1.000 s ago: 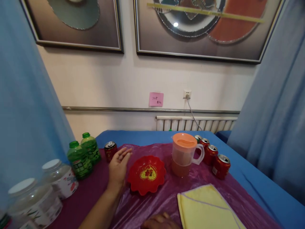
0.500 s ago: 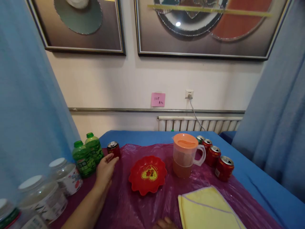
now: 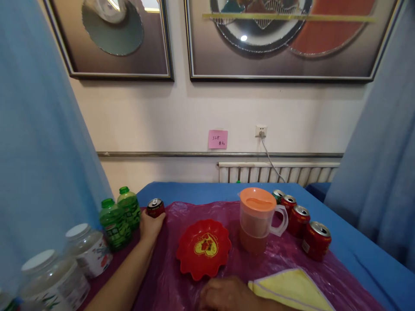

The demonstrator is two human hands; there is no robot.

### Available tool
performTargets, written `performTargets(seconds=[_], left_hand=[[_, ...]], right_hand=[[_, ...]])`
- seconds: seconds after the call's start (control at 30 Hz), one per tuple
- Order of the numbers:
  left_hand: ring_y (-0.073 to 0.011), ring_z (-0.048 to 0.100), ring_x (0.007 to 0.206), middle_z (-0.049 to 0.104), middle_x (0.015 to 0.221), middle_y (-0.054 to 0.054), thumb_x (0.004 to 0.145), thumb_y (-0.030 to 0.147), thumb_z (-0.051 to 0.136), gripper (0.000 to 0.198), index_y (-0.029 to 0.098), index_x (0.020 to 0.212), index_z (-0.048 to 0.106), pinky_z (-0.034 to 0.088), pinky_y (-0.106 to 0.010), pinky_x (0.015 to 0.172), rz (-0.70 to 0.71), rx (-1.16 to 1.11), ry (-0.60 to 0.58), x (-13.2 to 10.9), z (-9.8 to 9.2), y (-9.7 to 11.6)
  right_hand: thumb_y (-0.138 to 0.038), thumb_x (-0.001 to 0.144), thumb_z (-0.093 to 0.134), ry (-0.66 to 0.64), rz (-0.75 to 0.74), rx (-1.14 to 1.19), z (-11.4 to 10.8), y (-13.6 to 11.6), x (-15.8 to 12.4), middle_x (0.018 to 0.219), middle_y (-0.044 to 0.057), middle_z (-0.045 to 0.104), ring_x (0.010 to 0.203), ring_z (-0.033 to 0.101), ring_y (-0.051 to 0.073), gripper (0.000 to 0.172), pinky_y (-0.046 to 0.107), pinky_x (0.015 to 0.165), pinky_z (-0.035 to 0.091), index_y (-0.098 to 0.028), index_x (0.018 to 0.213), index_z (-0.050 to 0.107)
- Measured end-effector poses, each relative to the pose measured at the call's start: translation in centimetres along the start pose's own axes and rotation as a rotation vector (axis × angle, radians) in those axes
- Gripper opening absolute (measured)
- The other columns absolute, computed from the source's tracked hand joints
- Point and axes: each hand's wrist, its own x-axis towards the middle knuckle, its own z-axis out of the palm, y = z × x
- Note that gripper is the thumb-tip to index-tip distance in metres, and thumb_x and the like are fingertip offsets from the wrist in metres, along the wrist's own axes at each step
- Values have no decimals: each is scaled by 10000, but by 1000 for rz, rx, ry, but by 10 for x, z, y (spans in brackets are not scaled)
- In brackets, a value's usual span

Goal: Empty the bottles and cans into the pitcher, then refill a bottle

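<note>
Green bottles (image 3: 120, 215) crowd just left while I see my left hand (image 3: 149, 224), its grip wrapped around the lone red can (image 3: 156, 208).

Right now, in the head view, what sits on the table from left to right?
White-lidded jars → green bottles → left hand on a lone red can → red dish → orange-lidded pitcher → row of red cans.

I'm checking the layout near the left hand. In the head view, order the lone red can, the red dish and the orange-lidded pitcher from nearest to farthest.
From the left hand:
1. Lone red can, at its fingertips.
2. Red dish, to its right.
3. Orange-lidded pitcher, beyond the dish, farther right.
</note>
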Motion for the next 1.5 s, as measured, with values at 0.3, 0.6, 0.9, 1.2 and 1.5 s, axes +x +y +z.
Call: performTargets(seconds=[0.3,0.6,0.9,1.2,1.5], left_hand=[[-401,704,1058,723,1133,-223,572,320,753,537,152,1050,575,559,-450,856,-7,68,24,12,2,-2],[-371,722,943,749,1018,-155,552,544,800,617,168,1006,618,576,-422,763,115,32,-23,-33,-9,41],[-332,742,900,776,1001,-106,588,579,814,649,208,1088,635,596,-457,833,375,-269,-419,-190,-11,89],[-354,671,1181,700,1268,-156,675,583,781,733,234,1287,575,551,-507,1001,284,-351,-588,-222,-2,75],[-348,573,1297,622,1403,-119,703,550,828,827,239,1413,541,430,-493,1125,324,-518,-1177,-163,-28,86]], right_hand=[[-286,917,511,186,-2,-25,-9,27,-5,861,24,749,686,702,140,139,202,609,551,-250,937,643],[-236,904,550,359,48,-64,-40,13,0,1048,85,746,921,729,212,290,325,789,607,-248,1191,585],[-317,689,839,516,311,10,-39,8,-1,1386,171,564,1251,595,312,981,450,1031,529,-207,1473,260],[-238,784,669,628,421,122,-36,9,2,1280,155,623,1134,658,263,723,407,966,551,-198,1397,287],[-529,807,703,519,281,502,-62,11,2,1299,126,643,1174,634,289,749,408,1024,510,-200,1409,403]])
